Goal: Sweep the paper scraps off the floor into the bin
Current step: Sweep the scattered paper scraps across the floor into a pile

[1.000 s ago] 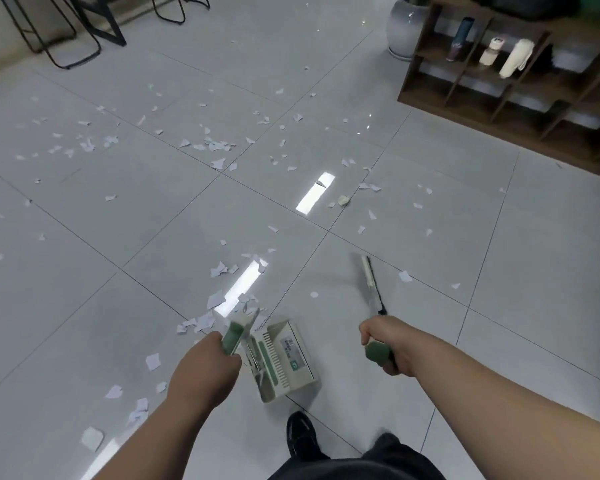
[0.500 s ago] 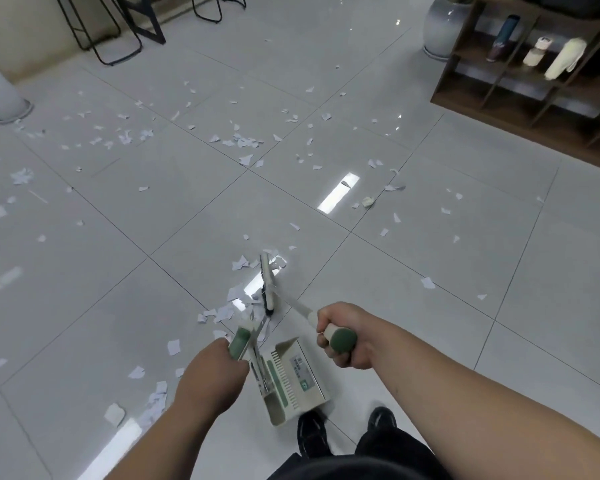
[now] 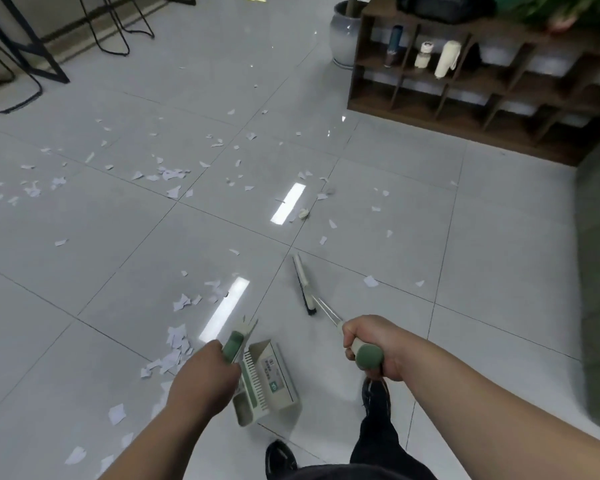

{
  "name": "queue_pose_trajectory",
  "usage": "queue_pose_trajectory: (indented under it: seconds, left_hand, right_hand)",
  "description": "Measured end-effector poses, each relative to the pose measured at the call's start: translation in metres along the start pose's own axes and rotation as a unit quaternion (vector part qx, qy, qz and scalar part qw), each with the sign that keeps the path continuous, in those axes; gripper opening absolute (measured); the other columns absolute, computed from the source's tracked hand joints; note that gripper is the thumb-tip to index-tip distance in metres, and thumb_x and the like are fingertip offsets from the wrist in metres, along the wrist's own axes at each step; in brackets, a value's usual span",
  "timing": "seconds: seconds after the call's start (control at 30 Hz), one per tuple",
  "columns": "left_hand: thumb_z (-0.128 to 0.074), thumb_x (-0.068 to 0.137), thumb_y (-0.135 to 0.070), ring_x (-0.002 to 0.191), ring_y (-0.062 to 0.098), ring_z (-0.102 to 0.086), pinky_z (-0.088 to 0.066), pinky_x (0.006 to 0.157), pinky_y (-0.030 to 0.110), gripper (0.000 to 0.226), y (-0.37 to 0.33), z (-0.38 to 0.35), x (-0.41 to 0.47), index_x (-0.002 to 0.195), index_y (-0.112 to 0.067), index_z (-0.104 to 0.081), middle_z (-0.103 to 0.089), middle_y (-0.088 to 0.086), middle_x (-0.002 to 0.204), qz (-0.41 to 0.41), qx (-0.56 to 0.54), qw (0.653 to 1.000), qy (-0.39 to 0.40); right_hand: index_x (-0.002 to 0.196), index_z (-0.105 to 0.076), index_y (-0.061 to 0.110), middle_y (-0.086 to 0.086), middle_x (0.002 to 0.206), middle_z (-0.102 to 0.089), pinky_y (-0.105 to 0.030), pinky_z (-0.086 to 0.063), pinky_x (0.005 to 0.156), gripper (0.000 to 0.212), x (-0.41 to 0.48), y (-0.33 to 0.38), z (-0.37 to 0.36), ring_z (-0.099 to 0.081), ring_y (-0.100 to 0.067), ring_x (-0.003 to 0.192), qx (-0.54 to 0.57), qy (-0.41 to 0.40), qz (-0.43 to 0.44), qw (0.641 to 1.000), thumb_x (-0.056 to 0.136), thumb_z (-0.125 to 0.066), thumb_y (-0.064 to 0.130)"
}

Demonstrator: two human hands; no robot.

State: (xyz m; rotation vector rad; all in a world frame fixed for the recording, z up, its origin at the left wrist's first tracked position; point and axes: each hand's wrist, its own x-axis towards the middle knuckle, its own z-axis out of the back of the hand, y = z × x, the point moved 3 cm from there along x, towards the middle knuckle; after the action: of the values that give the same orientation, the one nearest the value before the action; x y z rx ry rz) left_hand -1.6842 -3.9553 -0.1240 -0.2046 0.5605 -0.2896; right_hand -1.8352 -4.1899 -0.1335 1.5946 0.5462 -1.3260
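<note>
The left hand [image 3: 205, 382] gripped the dustpan [image 3: 271, 382] handle. The right hand [image 3: 378, 344] gripped the broom [image 3: 303, 285], head on the floor [image 3: 482, 244]. Paper scraps [image 3: 175, 341] lay just left of the dustpan. Step: gathering. The next stroke likely required carrying the broom across to them.

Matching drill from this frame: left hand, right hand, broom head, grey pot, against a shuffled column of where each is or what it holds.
Things
1. left hand
2. right hand
3. broom head
4. grey pot

Place or state
A. beside the left end of the wooden shelf
B. grips the green-tipped broom handle
C. down at the floor tiles, beyond the dustpan
D. grips the dustpan handle

Pairs: 1-D, 2-B, 3-C, 4-A
</note>
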Motion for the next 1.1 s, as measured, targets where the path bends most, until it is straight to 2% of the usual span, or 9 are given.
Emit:
queue_pose_trajectory:
  seconds: [0.1,0.2,0.27,0.43,0.57,0.8,0.9,1.1]
  left_hand:
    - [-0.049,0.093,-0.030,0.067,0.016,-0.056,-0.044,0.059,0.030,0.015,-0.056,-0.010,0.011,0.083,-0.019,-0.050,-0.060,-0.001,0.076,-0.021,0.013,1.000,0.006]
    - [-0.048,0.091,-0.023,0.069,0.016,-0.057,-0.041,0.058,0.030,0.008,-0.111,-0.020,0.020,0.084,-0.019,-0.049,-0.061,0.000,0.078,-0.031,0.035,0.999,0.008]
    - [-0.046,0.090,-0.019,0.071,0.019,-0.058,-0.040,0.058,0.030,0.006,-0.144,-0.026,0.027,0.084,-0.018,-0.048,-0.061,0.000,0.078,-0.033,0.044,0.998,-0.004]
    - [-0.048,0.090,-0.017,0.068,0.019,-0.058,-0.039,0.055,0.029,0.007,-0.216,-0.038,0.044,0.082,-0.017,-0.047,-0.061,0.003,0.076,-0.039,0.055,0.997,-0.022]
    - [-0.050,0.088,-0.019,0.066,0.021,-0.059,-0.042,0.056,0.029,0.007,-0.245,-0.047,0.051,0.082,-0.016,-0.049,-0.062,0.004,0.073,-0.031,0.045,0.998,-0.026]
    - [-0.054,0.089,-0.021,0.060,0.018,-0.051,-0.038,0.054,0.028,0.011,-0.265,-0.051,0.058,0.081,-0.015,-0.050,-0.060,0.004,0.072,0.002,0.034,0.999,-0.033]
    - [-0.055,0.089,-0.022,0.060,0.018,-0.052,-0.039,0.054,0.028,0.011,-0.257,-0.046,0.060,0.081,-0.016,-0.051,-0.061,0.003,0.072,0.024,0.028,0.999,-0.036]
    - [-0.054,0.087,-0.021,0.058,0.019,-0.049,-0.037,0.054,0.029,0.011,-0.223,-0.029,0.065,0.081,-0.013,-0.050,-0.056,0.003,0.069,0.078,-0.012,0.996,-0.036]
  right_hand:
    - [0.082,-0.054,0.014,-0.009,0.064,-0.057,-0.019,-0.028,0.050,0.014,0.008,0.002,0.069,-0.042,-0.019,0.047,0.017,-0.054,0.003,0.998,0.073,-0.056,0.004]
    - [0.084,-0.056,0.013,-0.013,0.080,-0.054,-0.018,-0.031,0.049,0.017,0.021,0.002,0.139,-0.041,-0.021,0.055,0.022,-0.103,-0.003,0.994,0.069,-0.058,0.004]
    - [0.085,-0.057,0.012,-0.012,0.082,-0.051,-0.018,-0.031,0.049,0.018,0.029,0.003,0.183,-0.040,-0.021,0.057,0.025,-0.128,-0.005,0.992,0.069,-0.057,0.004]
    - [0.084,-0.054,0.012,-0.008,0.072,-0.045,-0.021,-0.030,0.053,0.014,0.048,0.007,0.274,-0.036,-0.021,0.059,-0.004,-0.163,-0.020,0.986,0.073,-0.055,0.003]
    - [0.077,-0.046,0.015,-0.007,0.067,-0.043,-0.020,-0.028,0.052,0.014,0.062,0.009,0.307,-0.034,-0.019,0.055,-0.021,-0.155,-0.045,0.987,0.070,-0.052,0.005]
    - [0.080,-0.047,0.014,-0.007,0.074,-0.044,-0.019,-0.027,0.047,0.010,0.066,0.039,0.270,-0.034,-0.019,0.056,-0.019,-0.060,-0.037,0.997,0.076,-0.050,0.006]
    - [0.075,-0.049,0.015,-0.007,0.072,-0.045,-0.019,-0.026,0.048,0.011,0.060,0.062,0.235,-0.035,-0.019,0.055,-0.010,-0.009,-0.030,0.999,0.079,-0.051,0.005]
    - [0.083,-0.051,0.017,-0.007,0.071,-0.049,-0.018,-0.028,0.046,0.010,0.071,0.110,0.156,-0.042,-0.017,0.050,-0.032,0.079,-0.026,0.996,0.078,-0.054,0.009]
